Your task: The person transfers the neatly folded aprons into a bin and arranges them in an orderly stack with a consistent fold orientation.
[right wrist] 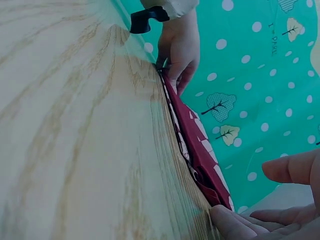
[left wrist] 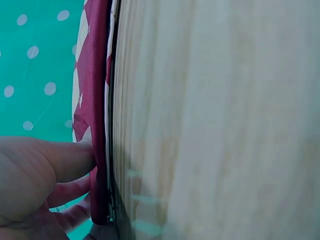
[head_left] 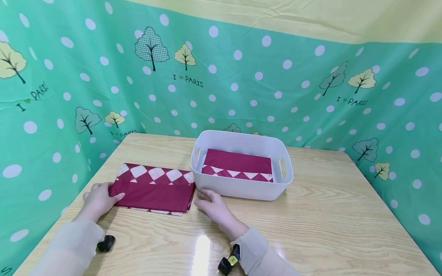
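Observation:
A folded maroon cloth [head_left: 152,193] with a band of white diamonds lies flat on the table, left of a white plastic basket [head_left: 238,190]. At its left end my left hand [head_left: 98,201] pinches the edge, thumb on top and fingers around the side, as the left wrist view shows with the thumb [left wrist: 70,157] pressed on the fabric. My right hand [head_left: 217,211] is by the cloth's right end, in front of the basket. In the right wrist view its thumb [right wrist: 287,170] stands apart from the fingers, and one fingertip [right wrist: 225,217] is right at the cloth's corner.
Inside the basket lies another folded maroon cloth [head_left: 238,159] with a white diamond band. The basket has handle holes at both ends. A green polka-dot curtain [head_left: 221,96] hangs behind and beside the wooden table [head_left: 331,214].

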Tool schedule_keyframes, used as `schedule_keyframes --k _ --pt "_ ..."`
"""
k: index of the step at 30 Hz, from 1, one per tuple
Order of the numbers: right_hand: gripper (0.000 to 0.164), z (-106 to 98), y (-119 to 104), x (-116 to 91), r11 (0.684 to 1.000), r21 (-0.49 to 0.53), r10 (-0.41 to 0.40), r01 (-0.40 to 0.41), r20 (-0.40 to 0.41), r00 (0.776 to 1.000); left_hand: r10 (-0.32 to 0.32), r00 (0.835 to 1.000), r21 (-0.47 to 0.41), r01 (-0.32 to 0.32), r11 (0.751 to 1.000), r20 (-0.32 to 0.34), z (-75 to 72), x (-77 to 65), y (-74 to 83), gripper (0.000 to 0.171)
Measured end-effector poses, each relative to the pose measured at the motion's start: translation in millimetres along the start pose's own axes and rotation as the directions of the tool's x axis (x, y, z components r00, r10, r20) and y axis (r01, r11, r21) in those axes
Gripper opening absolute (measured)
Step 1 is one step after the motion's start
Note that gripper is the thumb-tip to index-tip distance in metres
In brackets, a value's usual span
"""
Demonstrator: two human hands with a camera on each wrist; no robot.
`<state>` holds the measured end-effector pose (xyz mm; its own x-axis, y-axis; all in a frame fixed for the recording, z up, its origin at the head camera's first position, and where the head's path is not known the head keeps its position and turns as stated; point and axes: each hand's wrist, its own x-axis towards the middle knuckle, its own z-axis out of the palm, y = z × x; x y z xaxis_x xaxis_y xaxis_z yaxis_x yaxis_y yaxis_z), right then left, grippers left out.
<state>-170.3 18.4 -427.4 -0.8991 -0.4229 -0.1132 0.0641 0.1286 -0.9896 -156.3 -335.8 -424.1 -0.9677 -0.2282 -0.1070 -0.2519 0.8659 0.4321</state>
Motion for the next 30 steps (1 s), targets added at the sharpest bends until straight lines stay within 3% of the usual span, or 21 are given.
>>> schedule_keyframes --k 15,30 --pt "0.062 3.3 -0.6 -2.7 0.986 0.125 0.106 -0.106 0.004 0.994 0.033 0.999 0.004 -0.033 0.999 -0.025 0.5 -15.8 -7.6 0.074" --pt "0.063 15.5 -3.8 -6.0 0.967 0.212 0.141 -0.139 0.006 0.990 0.029 1.000 0.012 -0.029 1.000 -0.009 -0.9 -30.9 -13.3 0.075"
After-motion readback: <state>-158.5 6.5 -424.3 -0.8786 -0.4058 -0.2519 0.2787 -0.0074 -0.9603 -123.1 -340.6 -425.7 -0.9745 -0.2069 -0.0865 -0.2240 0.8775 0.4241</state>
